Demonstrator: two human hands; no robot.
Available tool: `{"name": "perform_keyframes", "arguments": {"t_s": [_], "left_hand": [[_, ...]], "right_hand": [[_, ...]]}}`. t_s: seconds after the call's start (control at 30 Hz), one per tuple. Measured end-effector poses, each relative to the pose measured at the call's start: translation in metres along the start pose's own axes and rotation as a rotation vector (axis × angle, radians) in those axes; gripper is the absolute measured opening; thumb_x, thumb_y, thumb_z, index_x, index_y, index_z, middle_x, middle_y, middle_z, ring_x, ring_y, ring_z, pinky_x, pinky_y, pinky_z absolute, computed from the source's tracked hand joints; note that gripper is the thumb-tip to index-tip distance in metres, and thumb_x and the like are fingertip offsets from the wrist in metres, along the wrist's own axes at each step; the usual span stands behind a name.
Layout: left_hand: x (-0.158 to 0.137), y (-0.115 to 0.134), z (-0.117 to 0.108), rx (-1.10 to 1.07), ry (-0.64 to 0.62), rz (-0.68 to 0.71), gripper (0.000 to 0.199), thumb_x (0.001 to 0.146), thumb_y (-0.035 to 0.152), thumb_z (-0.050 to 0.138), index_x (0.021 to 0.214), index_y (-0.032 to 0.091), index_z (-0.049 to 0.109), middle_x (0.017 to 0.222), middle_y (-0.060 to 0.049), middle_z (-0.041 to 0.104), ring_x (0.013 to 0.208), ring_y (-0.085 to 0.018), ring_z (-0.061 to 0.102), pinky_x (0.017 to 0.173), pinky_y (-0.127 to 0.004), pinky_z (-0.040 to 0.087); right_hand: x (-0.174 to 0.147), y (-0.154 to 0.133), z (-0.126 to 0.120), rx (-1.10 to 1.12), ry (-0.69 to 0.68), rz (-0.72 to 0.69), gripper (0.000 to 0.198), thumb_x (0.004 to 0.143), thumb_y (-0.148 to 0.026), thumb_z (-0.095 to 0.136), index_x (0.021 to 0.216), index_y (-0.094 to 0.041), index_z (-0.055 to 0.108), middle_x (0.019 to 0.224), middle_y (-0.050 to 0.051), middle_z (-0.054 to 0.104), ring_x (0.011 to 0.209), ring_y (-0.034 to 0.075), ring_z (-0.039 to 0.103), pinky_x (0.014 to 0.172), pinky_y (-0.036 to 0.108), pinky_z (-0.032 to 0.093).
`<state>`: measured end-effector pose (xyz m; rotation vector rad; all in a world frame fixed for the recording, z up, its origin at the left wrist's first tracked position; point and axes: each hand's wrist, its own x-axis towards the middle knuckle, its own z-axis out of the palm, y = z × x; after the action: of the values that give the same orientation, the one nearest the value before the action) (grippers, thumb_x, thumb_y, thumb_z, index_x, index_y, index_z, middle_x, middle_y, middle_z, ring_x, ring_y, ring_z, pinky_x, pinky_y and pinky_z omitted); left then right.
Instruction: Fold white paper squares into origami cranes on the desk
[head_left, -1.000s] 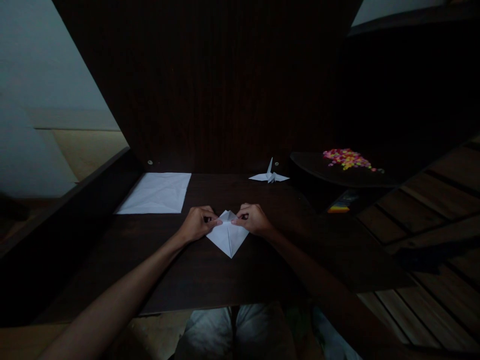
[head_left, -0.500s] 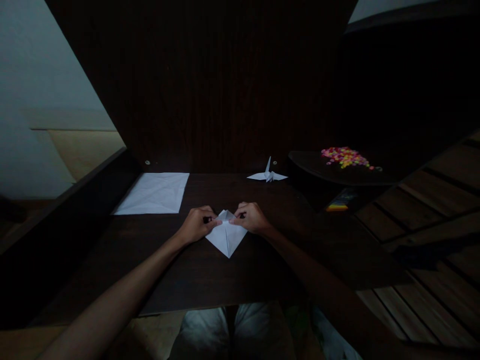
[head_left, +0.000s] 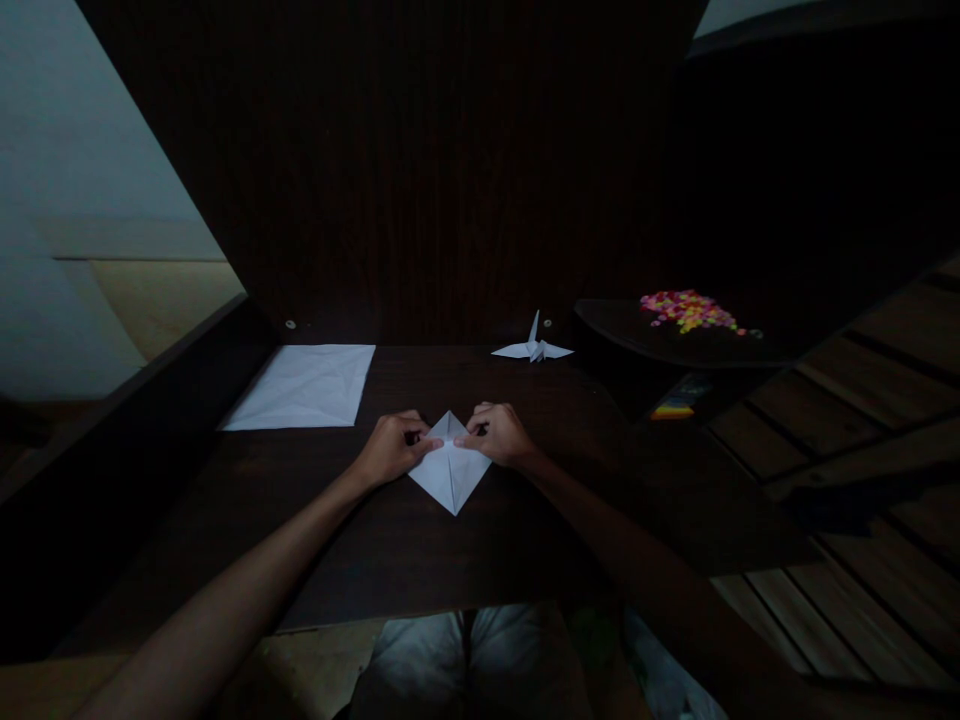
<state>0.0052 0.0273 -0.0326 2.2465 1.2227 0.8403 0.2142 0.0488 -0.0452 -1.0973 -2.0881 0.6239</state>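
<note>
A folded piece of white origami paper (head_left: pixel 451 482), diamond-shaped with a crease down its middle, lies on the dark table (head_left: pixel 390 570) in front of me. My left hand (head_left: pixel 396 446) grips its left side, thumb on top and fingers curled behind. From the other side my right hand (head_left: pixel 501 436) pinches it the same way. Both thumbs press near the centre, close to each other, and the paper's far point shows between the hands. Parts of the fingers are hidden behind the thumbs.
A flat white sheet (head_left: pixel 304 387) with creases lies at the back left. Behind my right hand sits a finished paper crane (head_left: pixel 535 348). Small colourful pieces (head_left: pixel 690 311) are heaped on a dark corner shelf (head_left: pixel 611 320) to the right. A dark side panel (head_left: pixel 142 440) borders the left.
The paper's far point now stands out longer and sharper between my hands. Both hands keep their hold with thumbs near the centre. The view has shifted slightly.
</note>
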Motion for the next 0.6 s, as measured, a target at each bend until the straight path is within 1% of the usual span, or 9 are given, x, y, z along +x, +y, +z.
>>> {"name": "perform_keyframes", "arguments": {"t_s": [0.23,0.6], "left_hand": [[0.0007,0.002,0.0001,0.006,0.002,-0.019,0.016,0.075,0.023,0.066,0.062,0.014,0.066,0.063,0.0,0.054,0.057,-0.011,0.049,0.055,-0.021,0.035],[0.0011,0.0019,0.0001,-0.005,0.015,-0.008,0.019,0.075,0.028,0.067,0.063,0.014,0.067,0.063,0.0,0.056,0.058,-0.011,0.052,0.056,-0.022,0.038]], "right_hand": [[0.0002,0.0004,0.0009,0.009,0.011,0.014,0.016,0.059,-0.018,0.079,0.053,-0.014,0.065,0.058,0.001,0.058,0.058,0.012,0.052,0.053,0.023,0.037],[-0.0001,-0.0012,0.0001,0.004,0.011,0.019,0.014,0.058,-0.017,0.08,0.055,-0.013,0.067,0.058,0.0,0.058,0.056,0.011,0.051,0.052,0.022,0.036]]}}
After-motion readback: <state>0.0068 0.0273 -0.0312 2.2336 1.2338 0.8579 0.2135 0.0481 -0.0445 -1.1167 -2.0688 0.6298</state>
